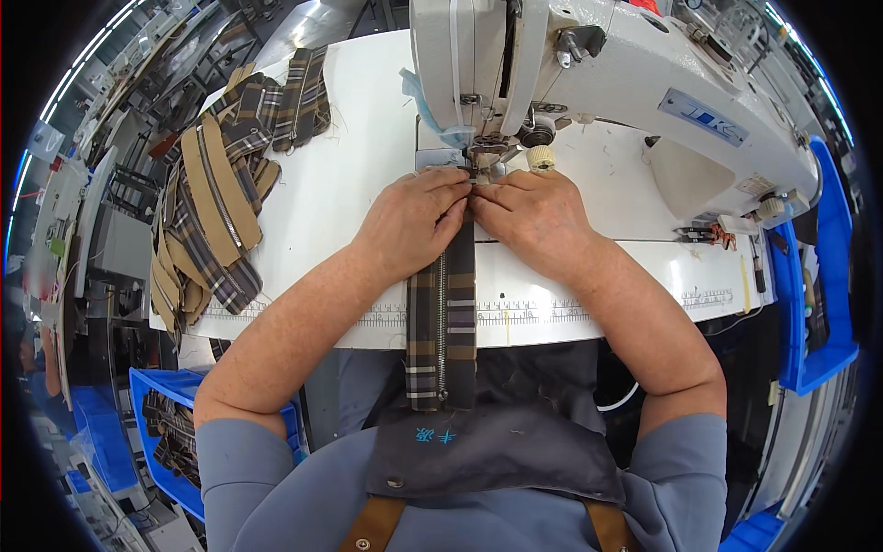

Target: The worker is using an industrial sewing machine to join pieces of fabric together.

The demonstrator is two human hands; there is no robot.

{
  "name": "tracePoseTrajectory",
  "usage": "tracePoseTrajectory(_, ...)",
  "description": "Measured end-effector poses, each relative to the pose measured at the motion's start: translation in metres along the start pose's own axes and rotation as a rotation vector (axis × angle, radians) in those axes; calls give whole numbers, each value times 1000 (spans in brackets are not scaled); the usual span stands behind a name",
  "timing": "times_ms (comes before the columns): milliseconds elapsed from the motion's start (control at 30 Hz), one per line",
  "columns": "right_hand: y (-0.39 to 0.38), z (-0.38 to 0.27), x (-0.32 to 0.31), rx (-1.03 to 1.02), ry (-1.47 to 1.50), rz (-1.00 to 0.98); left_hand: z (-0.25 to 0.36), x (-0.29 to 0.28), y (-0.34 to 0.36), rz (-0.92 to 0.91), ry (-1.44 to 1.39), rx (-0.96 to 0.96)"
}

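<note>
A dark plaid fabric strip with a metal zipper (441,322) runs from under the needle area of a white sewing machine (589,55) down over the table's front edge. My left hand (414,221) holds the strip's far end from the left, with fingers closed on it close to the presser foot (480,170). From the right, my right hand (538,219) pinches the same end, its fingertips almost touching those of the left. The fingers hide most of that end. The strip's near end hangs against my dark apron (497,451).
A pile of plaid and tan zipper strips (216,184) lies on the white table (359,92) at the left. Small red-handled tools (708,235) lie at the right. Blue bins stand at the lower left (175,483) and the right (828,304). A printed ruler (377,316) follows the front edge.
</note>
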State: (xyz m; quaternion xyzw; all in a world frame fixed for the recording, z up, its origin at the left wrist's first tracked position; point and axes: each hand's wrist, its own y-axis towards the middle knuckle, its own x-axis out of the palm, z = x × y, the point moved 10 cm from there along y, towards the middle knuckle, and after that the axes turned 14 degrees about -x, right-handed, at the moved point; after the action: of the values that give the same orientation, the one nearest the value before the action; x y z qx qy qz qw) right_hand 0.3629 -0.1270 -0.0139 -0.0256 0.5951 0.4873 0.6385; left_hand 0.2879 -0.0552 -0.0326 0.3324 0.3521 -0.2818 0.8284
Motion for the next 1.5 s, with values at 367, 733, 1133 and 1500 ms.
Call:
tracePoseTrajectory(367, -5, 17, -5, 136, 129, 2, 6, 1, 1, 26, 44, -9)
tracePoseTrajectory(733, -6, 20, -8, 189, 192, 19, 3, 2, 2, -18, -6, -84)
tracePoseTrajectory(1133, -14, 21, -2, 214, 172, 13, 7, 2, 1, 14, 31, -44)
tracePoseTrajectory(1500, -15, 22, 4, 191, 185, 108, 6, 0, 3, 11, 71, -44)
